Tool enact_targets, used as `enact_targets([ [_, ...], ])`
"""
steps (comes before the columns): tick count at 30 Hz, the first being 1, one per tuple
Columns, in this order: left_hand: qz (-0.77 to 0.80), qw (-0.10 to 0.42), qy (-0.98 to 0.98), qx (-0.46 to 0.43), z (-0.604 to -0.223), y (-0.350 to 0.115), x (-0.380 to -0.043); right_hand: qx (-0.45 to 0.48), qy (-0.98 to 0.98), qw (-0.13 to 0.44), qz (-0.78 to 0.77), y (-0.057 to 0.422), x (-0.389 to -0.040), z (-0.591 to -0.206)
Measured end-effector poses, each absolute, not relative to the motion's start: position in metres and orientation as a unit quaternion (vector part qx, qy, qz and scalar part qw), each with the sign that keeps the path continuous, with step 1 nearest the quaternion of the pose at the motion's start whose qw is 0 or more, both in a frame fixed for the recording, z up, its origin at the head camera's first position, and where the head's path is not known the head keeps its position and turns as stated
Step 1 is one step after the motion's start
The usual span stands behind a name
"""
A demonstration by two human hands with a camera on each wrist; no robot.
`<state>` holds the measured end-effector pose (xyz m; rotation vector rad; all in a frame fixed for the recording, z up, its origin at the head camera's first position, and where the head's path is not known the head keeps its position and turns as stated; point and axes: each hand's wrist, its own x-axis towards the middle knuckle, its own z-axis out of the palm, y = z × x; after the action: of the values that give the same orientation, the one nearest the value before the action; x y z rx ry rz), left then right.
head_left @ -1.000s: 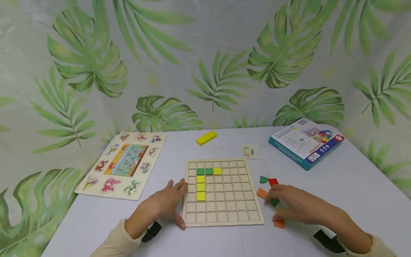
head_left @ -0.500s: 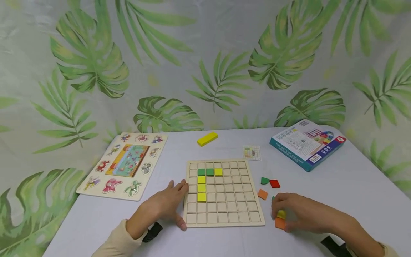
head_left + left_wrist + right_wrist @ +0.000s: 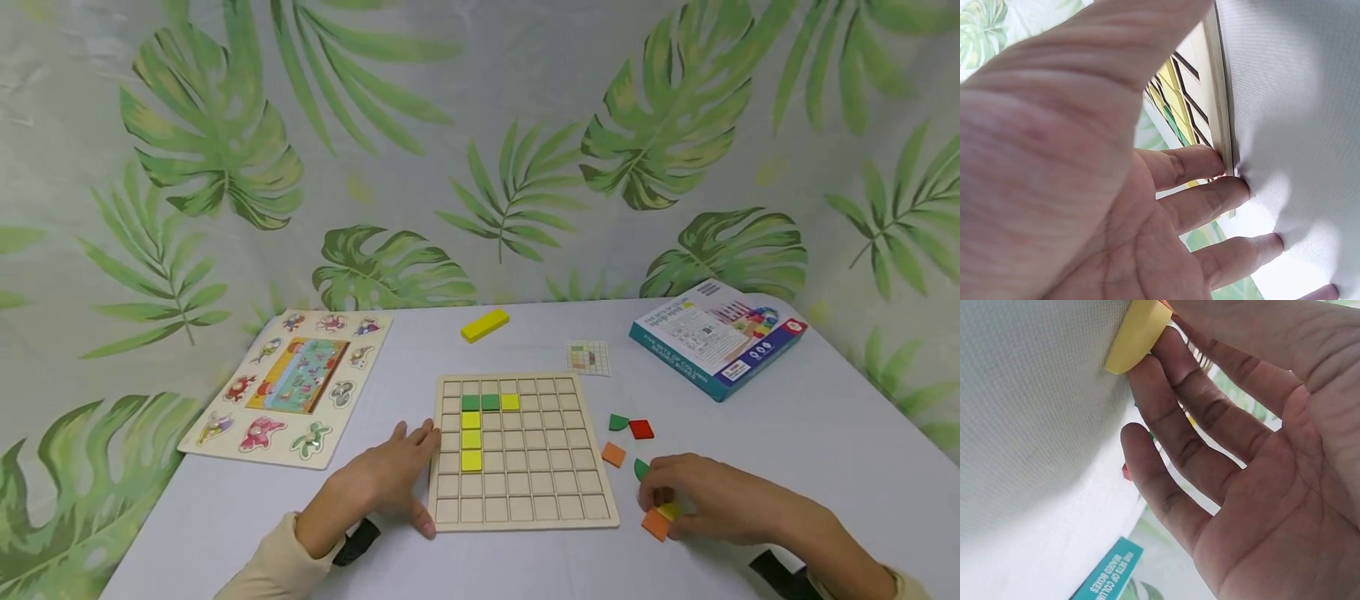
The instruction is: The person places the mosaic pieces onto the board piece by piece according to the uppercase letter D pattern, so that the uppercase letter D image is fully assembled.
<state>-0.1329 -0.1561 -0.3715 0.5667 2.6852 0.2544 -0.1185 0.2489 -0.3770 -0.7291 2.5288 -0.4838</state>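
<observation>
My left hand point(image 3: 393, 471) rests at the left edge of the wooden grid board point(image 3: 525, 492), fingertips against its rim and thumb by its lower left corner. On the board lie green tiles point(image 3: 480, 402) and yellow tiles point(image 3: 471, 439) in an upside-down L. To the right of the board, my right hand point(image 3: 701, 498) pinches a yellow tile point(image 3: 1140, 337) with a rounded edge, which stands tilted at the fingertips in the right wrist view. An orange square tile point(image 3: 656, 524) overlaps it, next to the thumb. A green rounded tile point(image 3: 641, 469) lies just beyond the fingers.
Between board and right hand lie another orange tile point(image 3: 613, 454), a red tile point(image 3: 641, 429) and a green rounded tile point(image 3: 618, 422). Behind stand a pattern card point(image 3: 588, 357), a yellow block point(image 3: 485, 326) and a teal-sided box point(image 3: 716, 337). An animal puzzle board point(image 3: 288, 387) lies left.
My right hand has moved down and right over the loose tiles, to the yellow one. The orange tile beside it has turned. My left hand has stayed at the board.
</observation>
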Motion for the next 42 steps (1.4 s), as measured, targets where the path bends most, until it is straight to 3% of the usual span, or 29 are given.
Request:
enact_targets([
  [14, 0.095, 0.193, 0.956, 0.2, -0.37, -0.157, -0.131, -0.317, 0.925, 0.161, -0.138, 0.241, -0.124, -0.368],
  [28, 0.094, 0.188, 0.955, 0.209, -0.374, -0.159, -0.132, -0.384, 0.908, 0.102, -0.134, 0.186, -0.136, -0.357],
  [42, 0.089, 0.187, 0.957, 0.205, -0.374, -0.157, -0.133, -0.434, 0.888, 0.098, -0.114, 0.127, -0.147, -0.361],
])
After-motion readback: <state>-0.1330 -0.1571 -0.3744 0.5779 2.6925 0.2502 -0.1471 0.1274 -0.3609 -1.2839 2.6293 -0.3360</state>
